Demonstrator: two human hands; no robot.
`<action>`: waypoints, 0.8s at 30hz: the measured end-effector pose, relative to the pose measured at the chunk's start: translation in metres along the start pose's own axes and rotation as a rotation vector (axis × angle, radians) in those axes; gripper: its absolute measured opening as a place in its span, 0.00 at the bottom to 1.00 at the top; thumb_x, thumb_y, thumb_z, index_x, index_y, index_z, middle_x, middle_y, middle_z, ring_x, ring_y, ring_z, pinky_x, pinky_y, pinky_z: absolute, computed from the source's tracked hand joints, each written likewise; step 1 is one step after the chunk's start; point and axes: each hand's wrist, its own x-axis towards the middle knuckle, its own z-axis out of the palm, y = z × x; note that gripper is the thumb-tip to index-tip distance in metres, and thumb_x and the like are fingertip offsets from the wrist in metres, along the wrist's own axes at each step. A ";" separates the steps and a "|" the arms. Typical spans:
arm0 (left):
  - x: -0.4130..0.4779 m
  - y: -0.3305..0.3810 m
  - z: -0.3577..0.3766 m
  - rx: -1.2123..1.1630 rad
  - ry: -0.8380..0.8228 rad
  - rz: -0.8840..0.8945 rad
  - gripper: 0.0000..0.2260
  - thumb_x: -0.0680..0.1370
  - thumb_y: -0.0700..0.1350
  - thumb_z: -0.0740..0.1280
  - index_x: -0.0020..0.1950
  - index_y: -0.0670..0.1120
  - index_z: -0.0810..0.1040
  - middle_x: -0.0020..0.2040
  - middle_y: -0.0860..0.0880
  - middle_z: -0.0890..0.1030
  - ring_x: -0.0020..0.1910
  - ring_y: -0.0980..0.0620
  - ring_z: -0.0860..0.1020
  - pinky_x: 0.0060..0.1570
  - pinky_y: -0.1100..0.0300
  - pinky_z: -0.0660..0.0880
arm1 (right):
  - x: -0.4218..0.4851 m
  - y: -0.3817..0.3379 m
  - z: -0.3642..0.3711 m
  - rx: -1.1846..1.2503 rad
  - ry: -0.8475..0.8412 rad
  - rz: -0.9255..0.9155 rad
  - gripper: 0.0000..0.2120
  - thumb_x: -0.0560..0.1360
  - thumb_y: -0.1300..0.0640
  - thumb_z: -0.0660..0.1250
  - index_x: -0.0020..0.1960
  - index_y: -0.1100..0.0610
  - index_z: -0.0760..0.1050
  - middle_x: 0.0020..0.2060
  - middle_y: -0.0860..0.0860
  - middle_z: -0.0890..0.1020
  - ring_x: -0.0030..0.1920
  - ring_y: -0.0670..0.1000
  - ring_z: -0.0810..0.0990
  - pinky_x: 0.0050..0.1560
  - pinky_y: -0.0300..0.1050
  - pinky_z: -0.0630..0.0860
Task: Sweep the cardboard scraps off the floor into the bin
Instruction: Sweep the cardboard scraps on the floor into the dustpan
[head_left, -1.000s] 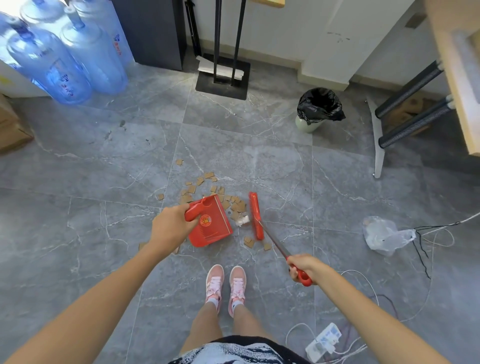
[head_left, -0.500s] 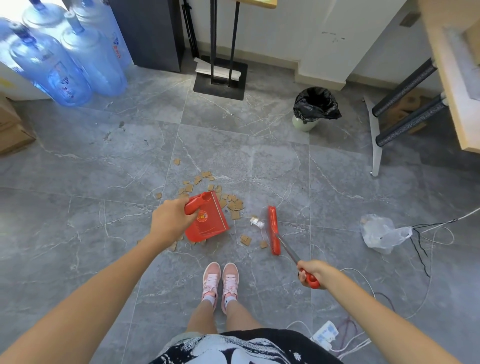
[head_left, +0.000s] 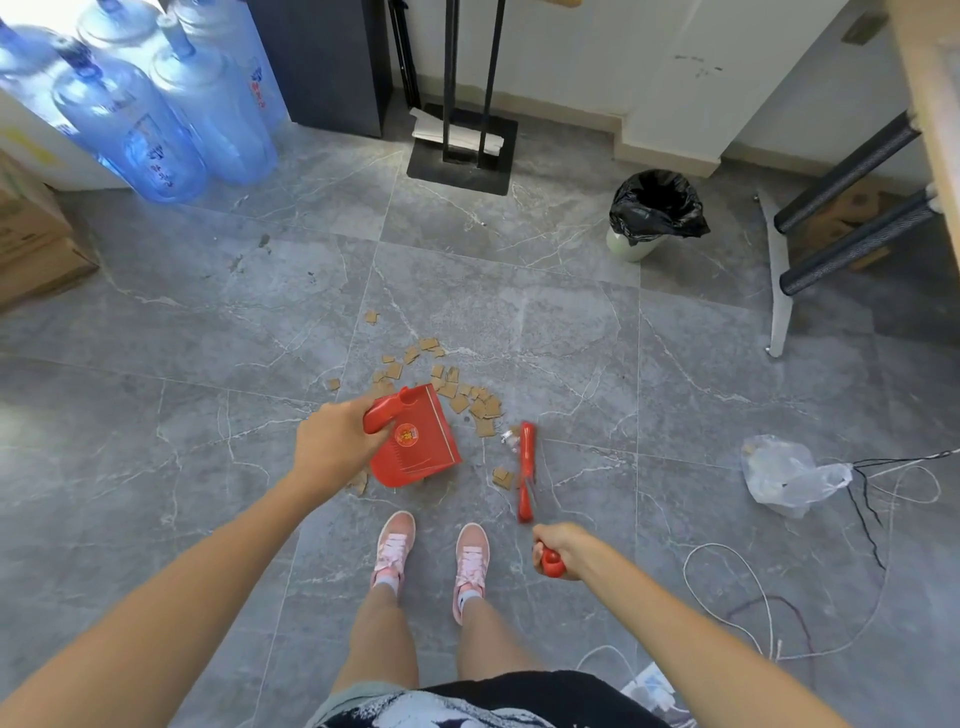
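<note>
On the grey tiled floor (head_left: 519, 322): cardboard scraps (head_left: 470, 402) scattered just beyond a red dustpan (head_left: 421, 452), a few beside a red brush (head_left: 527, 470); dustpan handle gripped by the left hand (head_left: 332, 447), fingers curled round it; brush handle clasped in the right hand (head_left: 561, 545), fingers wrapped tight; bin (head_left: 655, 208) black-lined, well apart, near the wall.

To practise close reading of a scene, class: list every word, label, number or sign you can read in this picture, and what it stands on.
No text here can be read.
water bottles: red and blue label marks, too blurred to read.
dustpan: round yellow emblem, too small to read.
cardboard box at the left edge: faint print, too blurred to read.
</note>
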 end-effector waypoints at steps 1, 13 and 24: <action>0.003 -0.004 -0.004 -0.005 0.001 0.004 0.19 0.76 0.55 0.67 0.28 0.58 0.63 0.23 0.57 0.69 0.25 0.51 0.71 0.25 0.62 0.62 | -0.002 -0.003 0.011 -0.014 0.000 -0.004 0.15 0.78 0.69 0.51 0.34 0.60 0.61 0.10 0.50 0.61 0.09 0.43 0.59 0.18 0.25 0.59; 0.017 -0.062 -0.040 -0.038 -0.014 -0.006 0.15 0.76 0.57 0.65 0.33 0.52 0.71 0.26 0.53 0.73 0.28 0.49 0.74 0.27 0.60 0.65 | -0.035 -0.029 0.078 0.078 -0.158 -0.007 0.15 0.78 0.67 0.53 0.32 0.60 0.61 0.21 0.53 0.64 0.10 0.44 0.61 0.13 0.27 0.60; 0.021 -0.078 -0.056 -0.019 -0.014 -0.015 0.13 0.75 0.54 0.67 0.33 0.54 0.69 0.29 0.52 0.74 0.32 0.47 0.78 0.29 0.60 0.68 | -0.080 -0.050 0.060 0.102 -0.148 0.031 0.13 0.79 0.67 0.53 0.36 0.60 0.61 0.31 0.54 0.63 0.10 0.45 0.63 0.12 0.28 0.61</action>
